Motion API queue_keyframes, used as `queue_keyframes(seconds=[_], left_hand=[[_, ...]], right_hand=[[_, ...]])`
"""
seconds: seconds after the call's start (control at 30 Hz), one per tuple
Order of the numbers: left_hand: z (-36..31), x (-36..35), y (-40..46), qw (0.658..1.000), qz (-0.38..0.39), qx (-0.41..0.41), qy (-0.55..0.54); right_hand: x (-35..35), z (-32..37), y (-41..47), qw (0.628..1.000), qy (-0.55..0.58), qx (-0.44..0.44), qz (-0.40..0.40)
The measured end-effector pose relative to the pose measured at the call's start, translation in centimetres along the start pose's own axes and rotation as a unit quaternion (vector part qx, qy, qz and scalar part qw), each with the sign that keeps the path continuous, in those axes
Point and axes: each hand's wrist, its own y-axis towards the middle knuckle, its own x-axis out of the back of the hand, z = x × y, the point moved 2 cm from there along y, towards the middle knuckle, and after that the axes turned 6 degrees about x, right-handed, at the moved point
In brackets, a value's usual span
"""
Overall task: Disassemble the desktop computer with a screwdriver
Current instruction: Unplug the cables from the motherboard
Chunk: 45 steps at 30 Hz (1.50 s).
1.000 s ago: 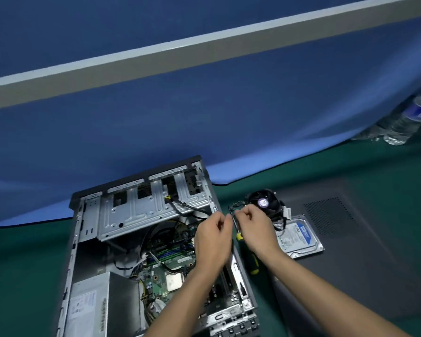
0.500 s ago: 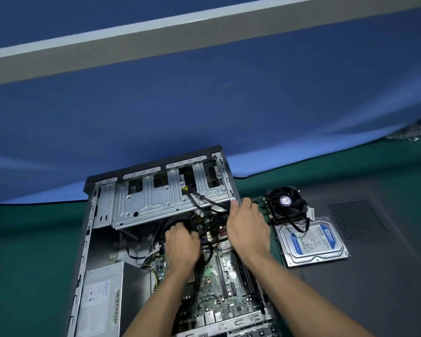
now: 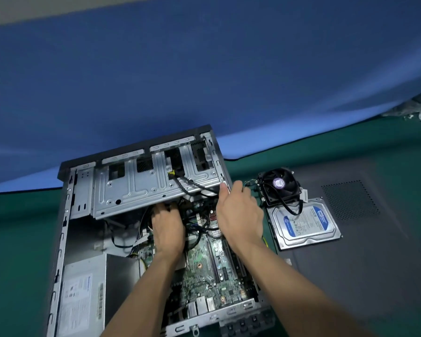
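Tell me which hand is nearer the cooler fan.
Right. The right hand grips the case edge just beside the cooler fan; the left hand reaches under the drive cage.

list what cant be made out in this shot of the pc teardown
Head view only:
- Left hand fingertips: hidden under the drive cage; what they touch is unclear.
- Right hand grip at the case edge: fingers hidden behind the hand.
- Hard drive label: too small.
- Case rear: cut off by bottom edge.
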Motion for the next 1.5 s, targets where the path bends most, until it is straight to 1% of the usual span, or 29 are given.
queue_keyframes(seconds=[0.07, 0.17, 0.23, 0.27, 0.4, 0.47, 0.7, 0.77, 0.97, 1.07, 1.13, 1.23, 1.37, 1.4, 1.5], left_hand=[[0.2, -0.3, 0.1, 1.0, 0.003, -0.023, 0.013], [0.4, -0.5, 0.3, 0.998, 0.011, -0.023, 0.063], [0.2, -0.5, 0.3, 0.997, 0.009, -0.019, 0.071], [0.1, -0.4, 0.5, 0.998, 0.009, -0.013, 0.062], [0.5, -0.5, 1.5, 0.997, 0.073, 0.012, 0.026], [0.9, -0.3, 2.3, 0.995, 0.093, 0.017, 0.008], [1.3, -0.2, 3.6, 0.988, 0.133, -0.057, 0.046], [1.4, -0.2, 3.8, 0.987, 0.126, -0.076, 0.069], [2.1, 0.2, 4.8, 0.981, 0.104, -0.133, 0.091], [2.2, 0.4, 5.3, 0.976, 0.119, -0.151, 0.1], [2.3, 0.8, 5.3, 0.978, 0.128, -0.138, 0.093], [2.4, 1.3, 5.0, 0.989, 0.109, -0.091, 0.038], [2.2, 2.0, 3.4, 0.993, 0.109, -0.041, 0.011], [2.1, 2.1, 2.7, 0.994, 0.101, -0.035, -0.006], [2.2, 2.4, 0.8, 0.998, 0.034, -0.047, -0.038]], right_hand=[[-0.1, 0.0, 0.0, 1.0, 0.0, 0.0, -0.003], [-0.2, 0.0, 0.0, 1.0, -0.003, 0.003, -0.007], [-0.2, -0.1, 0.0, 1.0, -0.003, 0.006, -0.007], [-0.2, -0.1, 0.0, 1.0, 0.0, 0.005, -0.006], [-0.4, -0.1, 0.2, 1.0, 0.004, 0.002, -0.012], [-0.5, -0.2, 0.3, 1.0, 0.001, 0.001, -0.015], [-0.5, -0.2, 0.3, 1.0, 0.004, 0.0, -0.018], [-0.5, -0.1, 0.3, 1.0, 0.005, 0.001, -0.018], [-0.5, -0.1, 0.3, 1.0, 0.004, -0.001, -0.014], [-0.5, -0.1, 0.3, 1.0, -0.002, 0.0, -0.012], [-0.5, -0.1, 0.3, 1.0, -0.005, 0.001, -0.013], [-0.6, -0.2, 0.4, 1.0, -0.01, 0.004, -0.015], [-0.5, -0.1, 0.3, 1.0, -0.01, 0.009, -0.022], [-0.5, -0.2, 0.2, 1.0, -0.01, 0.011, -0.024], [-0.5, -0.2, 0.2, 1.0, -0.006, 0.013, -0.025]])
